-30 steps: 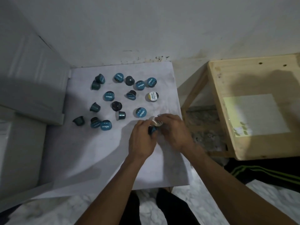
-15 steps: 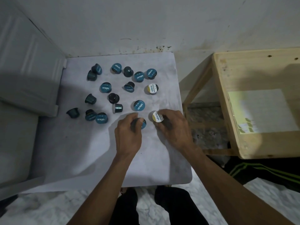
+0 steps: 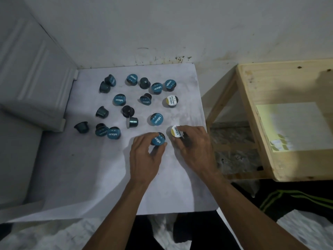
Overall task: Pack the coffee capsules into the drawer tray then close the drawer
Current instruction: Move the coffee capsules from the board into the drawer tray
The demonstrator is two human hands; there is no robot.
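Now apart, hands (image 3: 169, 150) on capsules (image 3: 158, 138)

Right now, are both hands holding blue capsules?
No, the left hand grips a blue-lidded capsule, but the right hand holds a white-and-yellow-lidded capsule.

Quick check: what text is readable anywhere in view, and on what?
"excelso": blue lid of the capsule the left hand holds, and other blue lids.
"excelso": yellow-white lid in the right hand; its smaller print is too blurred.
Nothing readable on the paper.
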